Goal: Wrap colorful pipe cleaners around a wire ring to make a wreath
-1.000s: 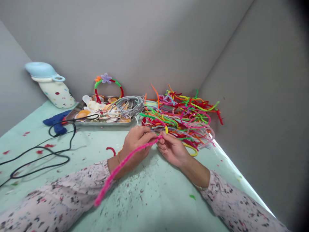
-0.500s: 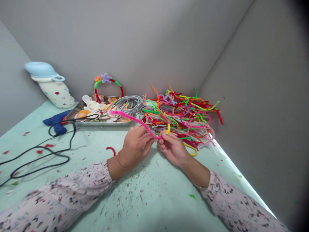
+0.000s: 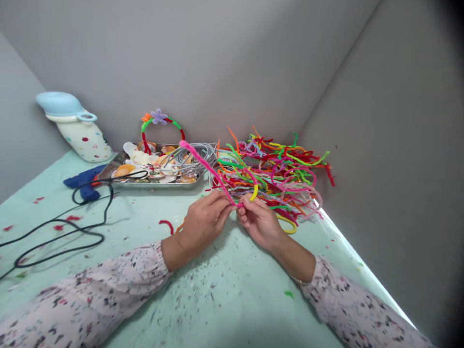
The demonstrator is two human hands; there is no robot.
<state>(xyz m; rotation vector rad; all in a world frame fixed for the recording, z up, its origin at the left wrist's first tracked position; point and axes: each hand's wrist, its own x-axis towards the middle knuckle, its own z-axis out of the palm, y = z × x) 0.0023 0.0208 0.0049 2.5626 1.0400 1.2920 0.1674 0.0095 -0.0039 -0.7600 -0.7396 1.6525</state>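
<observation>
Near the middle of the table, my left hand (image 3: 206, 217) pinches a pink pipe cleaner (image 3: 206, 166), whose free end points up and to the left. Close beside it, my right hand (image 3: 259, 220) is closed on the same work, where the pink strand meets a piece with a yellow section (image 3: 254, 193). The fingertips of both hands almost touch, and they hide the joint itself. Just behind the hands lies a heap of many-coloured pipe cleaners (image 3: 268, 179). A short red pipe cleaner (image 3: 166, 225) is on the table left of my left hand.
A metal tray (image 3: 155, 186) holds shells and a coil of grey wire (image 3: 203, 157). A pipe-cleaner hoop with flowers (image 3: 158, 117) stands there. At left are a blue glue gun (image 3: 87, 182), its black cord (image 3: 105, 224) and a leaning bottle (image 3: 81, 135).
The free end of the pink pipe cleaner has swung upward and slightly right. My left fingers have shifted a little; my right hand stays nearly in place.
</observation>
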